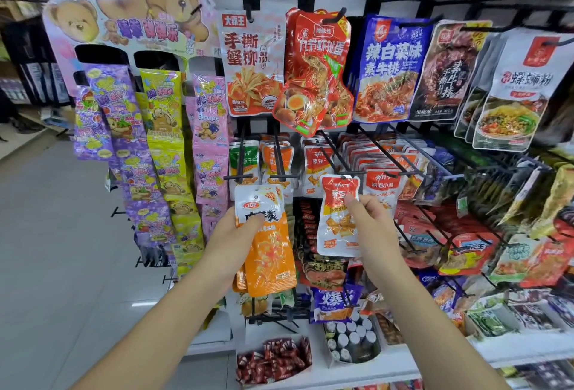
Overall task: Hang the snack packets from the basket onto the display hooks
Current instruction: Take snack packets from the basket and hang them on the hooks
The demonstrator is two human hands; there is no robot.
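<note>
- The bear-printed candy display (pixel 130 17) fills the upper left of the frame and has no part in this step.
- Left of centre, the left hand (pixel 236 234) is curled round a small stack of orange-and-white packets (pixel 270 250). The thumb lies across the front of the top packet and the fingers are hidden behind. These look like the stock still waiting to be hung.
- The basket is not in view.
- At centre, the red-and-white packet (pixel 337 228) hangs upright. Its top edge is right at the front tip of a black hook (pixel 332 160) in the middle row.
- I cannot tell whether the punched hole is already over the tip.
- Just right of it, the right hand (pixel 372 222) pinches that packet at its right edge, near the upper half. The thumb is in front and the fingers are closed behind.
- To do this step well, as I judge it:
  - Keep the packet square to the hook.
  - Line the hole up with the tip, then slide the packet straight back along the wire towards the matching packets (pixel 313 163).
  - Let go only once it hangs by itself.
  - A grip nearer the top would stop the foil from folding.
- The hooks on either side are crowded, so a skewed push could knock the neighbouring packets.
</note>
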